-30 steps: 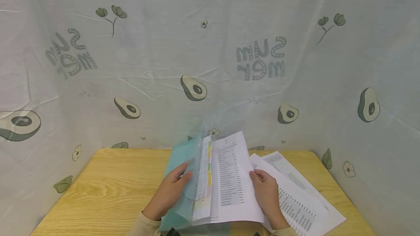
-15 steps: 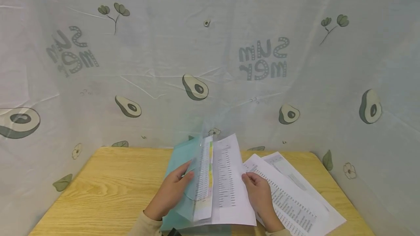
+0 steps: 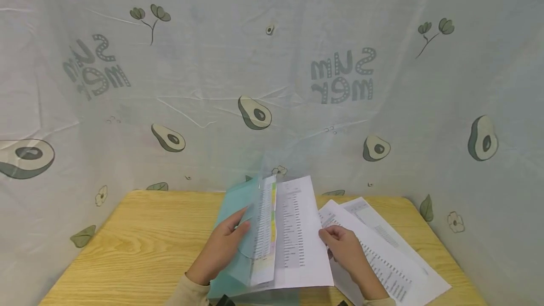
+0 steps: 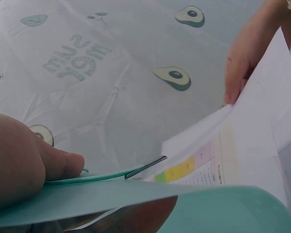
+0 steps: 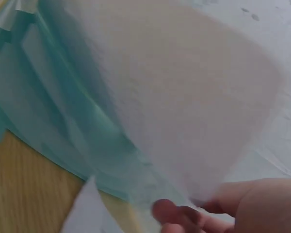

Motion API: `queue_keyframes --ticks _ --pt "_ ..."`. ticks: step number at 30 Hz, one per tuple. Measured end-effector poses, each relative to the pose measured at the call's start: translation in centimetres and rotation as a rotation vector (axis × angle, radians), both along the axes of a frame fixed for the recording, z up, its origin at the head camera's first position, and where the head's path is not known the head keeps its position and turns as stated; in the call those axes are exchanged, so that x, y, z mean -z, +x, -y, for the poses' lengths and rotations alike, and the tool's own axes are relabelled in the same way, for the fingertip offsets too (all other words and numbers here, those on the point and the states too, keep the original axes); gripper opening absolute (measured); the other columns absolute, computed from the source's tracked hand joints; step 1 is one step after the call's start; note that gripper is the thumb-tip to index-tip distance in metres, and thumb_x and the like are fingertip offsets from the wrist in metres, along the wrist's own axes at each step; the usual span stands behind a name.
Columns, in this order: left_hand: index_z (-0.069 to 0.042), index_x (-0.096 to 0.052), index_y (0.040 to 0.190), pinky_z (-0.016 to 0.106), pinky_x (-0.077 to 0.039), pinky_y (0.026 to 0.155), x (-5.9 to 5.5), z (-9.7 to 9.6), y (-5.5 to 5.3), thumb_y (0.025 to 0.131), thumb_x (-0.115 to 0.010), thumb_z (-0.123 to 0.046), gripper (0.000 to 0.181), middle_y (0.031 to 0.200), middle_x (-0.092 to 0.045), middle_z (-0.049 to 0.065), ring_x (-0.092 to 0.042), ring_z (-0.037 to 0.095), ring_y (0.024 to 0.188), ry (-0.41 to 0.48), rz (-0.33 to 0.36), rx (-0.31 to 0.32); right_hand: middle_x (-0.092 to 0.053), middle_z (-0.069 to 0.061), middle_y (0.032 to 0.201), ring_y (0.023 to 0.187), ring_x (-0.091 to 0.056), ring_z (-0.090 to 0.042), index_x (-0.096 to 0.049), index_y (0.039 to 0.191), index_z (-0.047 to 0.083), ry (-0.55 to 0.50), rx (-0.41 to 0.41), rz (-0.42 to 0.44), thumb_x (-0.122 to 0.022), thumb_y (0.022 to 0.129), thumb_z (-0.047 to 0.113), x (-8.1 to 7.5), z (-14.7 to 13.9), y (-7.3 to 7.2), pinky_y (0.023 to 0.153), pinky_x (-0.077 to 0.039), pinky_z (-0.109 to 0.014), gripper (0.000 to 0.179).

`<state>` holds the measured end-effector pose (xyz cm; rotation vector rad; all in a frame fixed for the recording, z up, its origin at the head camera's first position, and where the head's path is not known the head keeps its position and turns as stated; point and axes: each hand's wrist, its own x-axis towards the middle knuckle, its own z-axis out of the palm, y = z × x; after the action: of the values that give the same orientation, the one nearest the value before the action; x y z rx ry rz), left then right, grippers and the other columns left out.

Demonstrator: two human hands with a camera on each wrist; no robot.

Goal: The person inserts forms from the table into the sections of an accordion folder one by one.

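Note:
My left hand (image 3: 225, 244) grips the left side of a teal folder (image 3: 238, 197), with the thumb over its translucent cover. The folder stands partly spread, and a dark metal clasp end of its elastic cord (image 4: 145, 167) shows in the left wrist view. Inside, a sheet with green and yellow colour bands (image 3: 264, 230) lies left of a white printed sheet (image 3: 299, 235). My right hand (image 3: 346, 247) pinches the white sheet's right edge between thumb and fingers. In the right wrist view the sheet's back is blurred, with its edge at the right hand's fingertips (image 5: 166, 211).
Two or more loose printed sheets (image 3: 395, 268) overlap on the table's right side, partly behind my right hand. The wooden table (image 3: 140, 244) ends at a hanging white sheet (image 3: 204, 70) with avocado prints, which also closes off both sides.
The white sheet's right edge has swung left toward the folder, uncovering more of the loose sheets. My right hand went left, then slightly back right. My left hand keeps its hold.

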<state>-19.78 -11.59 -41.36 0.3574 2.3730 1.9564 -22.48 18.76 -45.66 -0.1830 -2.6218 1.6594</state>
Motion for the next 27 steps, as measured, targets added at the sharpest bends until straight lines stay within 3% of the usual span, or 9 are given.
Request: queue_keyframes --ticks 10,17,27 --pt "-0.008 -0.040 0.159 0.052 -0.042 0.109 0.1 -0.2 -0.1 0.111 -0.050 -0.022 0.051 0.158 -0.045 0.015 -0.046 0.032 0.140 -0.013 -0.002 0.003 -0.068 -0.004 0.072 0.057 -0.057 -0.018 -0.069 0.093 0.003 -0.014 -0.027 0.059 -0.064 0.096 0.013 -0.9 -0.8 0.5 0.050 -0.042 -0.026 0.011" --pt "-0.007 -0.041 0.159 0.056 -0.039 0.111 0.2 -0.4 -0.1 0.110 -0.051 -0.021 0.051 0.158 -0.045 0.017 -0.043 0.035 0.143 -0.019 0.000 -0.037 -0.065 -0.004 0.073 0.058 -0.062 -0.019 -0.065 0.092 0.005 0.058 -0.068 0.105 -0.071 0.093 0.023 -1.1 -0.6 0.9 0.053 -0.045 -0.030 0.019" --pt "-0.006 -0.041 0.159 0.059 -0.038 0.112 0.0 -0.3 -0.1 0.110 -0.051 -0.020 0.051 0.158 -0.045 0.016 -0.043 0.034 0.143 -0.026 0.019 -0.052 -0.062 -0.001 0.065 0.054 -0.058 -0.016 -0.066 0.091 0.003 -0.026 -0.135 0.040 -0.068 0.097 0.014 -0.3 0.7 0.9 0.048 -0.039 -0.023 0.012"
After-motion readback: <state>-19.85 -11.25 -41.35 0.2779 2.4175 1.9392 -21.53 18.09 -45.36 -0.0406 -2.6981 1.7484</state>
